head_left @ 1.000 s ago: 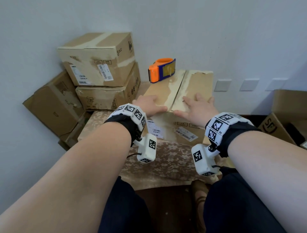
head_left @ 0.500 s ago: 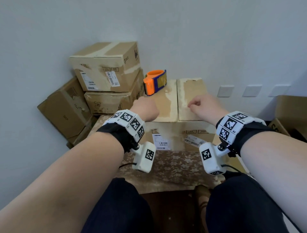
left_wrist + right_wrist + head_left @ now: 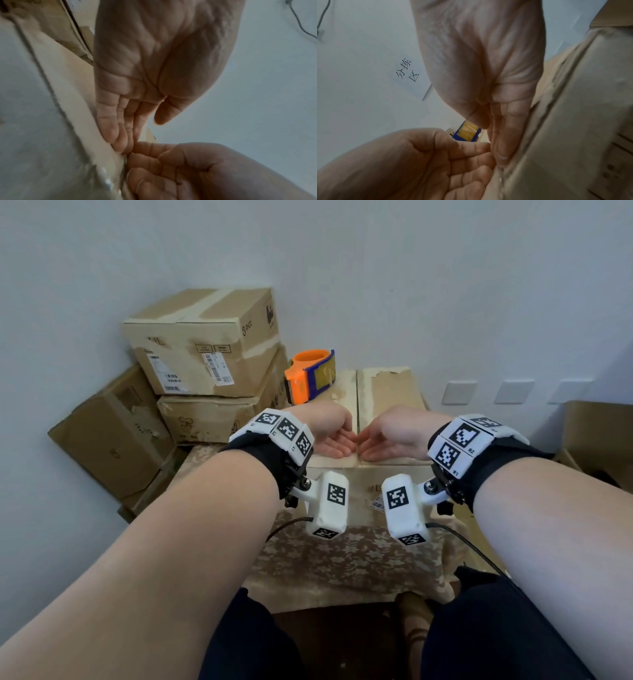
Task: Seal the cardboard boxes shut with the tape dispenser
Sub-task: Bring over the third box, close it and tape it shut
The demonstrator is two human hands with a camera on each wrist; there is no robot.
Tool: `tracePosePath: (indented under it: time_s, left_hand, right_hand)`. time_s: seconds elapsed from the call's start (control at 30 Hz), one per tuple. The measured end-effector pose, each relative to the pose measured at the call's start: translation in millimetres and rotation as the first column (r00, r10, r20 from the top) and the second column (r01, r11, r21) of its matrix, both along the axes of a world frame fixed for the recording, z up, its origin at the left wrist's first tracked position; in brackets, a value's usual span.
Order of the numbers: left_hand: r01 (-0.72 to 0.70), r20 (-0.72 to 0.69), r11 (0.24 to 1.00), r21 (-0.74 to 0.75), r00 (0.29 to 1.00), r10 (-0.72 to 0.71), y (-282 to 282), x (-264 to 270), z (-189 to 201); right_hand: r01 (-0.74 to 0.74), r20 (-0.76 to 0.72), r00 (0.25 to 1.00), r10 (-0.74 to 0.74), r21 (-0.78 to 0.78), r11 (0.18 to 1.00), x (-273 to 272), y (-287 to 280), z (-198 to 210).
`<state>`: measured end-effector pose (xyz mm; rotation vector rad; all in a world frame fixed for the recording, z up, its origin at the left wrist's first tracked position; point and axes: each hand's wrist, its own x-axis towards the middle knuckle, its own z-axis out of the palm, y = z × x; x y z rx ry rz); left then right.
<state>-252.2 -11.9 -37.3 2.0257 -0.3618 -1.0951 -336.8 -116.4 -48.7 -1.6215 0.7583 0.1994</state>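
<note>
where flaps (image 3: 383, 392) meet, hands (image 3: 356, 440) touch.

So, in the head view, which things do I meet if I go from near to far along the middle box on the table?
Patterned tablecloth → left hand and right hand on the box → tape dispenser → wall.

We have one cardboard box (image 3: 383, 392) on the table (image 3: 346, 570) straight ahead, close to the wall (image 3: 376, 268). Our left hand (image 3: 325, 429) and right hand (image 3: 394, 433) rest on its near top edge, either side of the centre seam, fingers (image 3: 118, 135) meeting there. The tape dispenser (image 3: 308, 376) sits on the box's far left corner. Left of it stand the stacked boxes (image 3: 205, 344); an open box (image 3: 599, 433) lies to the right.
</note>
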Motion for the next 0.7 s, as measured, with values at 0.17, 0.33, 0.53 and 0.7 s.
tracePosePath:
  time_s: [0.17,0.33,0.53,0.7]
  left_hand:
    - [0.024,-0.052,0.999,0.048,0.998,-0.022,-21,25,4]
    - [0.036,-0.076,0.998,0.042,0.997,-0.032,-46,55,5]
    - [0.028,0.066,1.000,0.008,0.997,-0.029,-70,76,5]
    - [0.186,0.372,0.976,0.112,0.903,-0.214,-83,76,13]
  right_hand:
    - [-0.043,-0.015,0.999,0.042,-0.045,0.998,28,-18,0]
    - [-0.035,-0.103,0.994,0.039,0.039,0.999,56,-39,8]
    - [-0.018,-0.015,1.000,0.015,-0.231,0.973,90,-61,3]
    - [-0.330,-0.230,0.943,0.241,-0.747,0.578,96,-72,6]
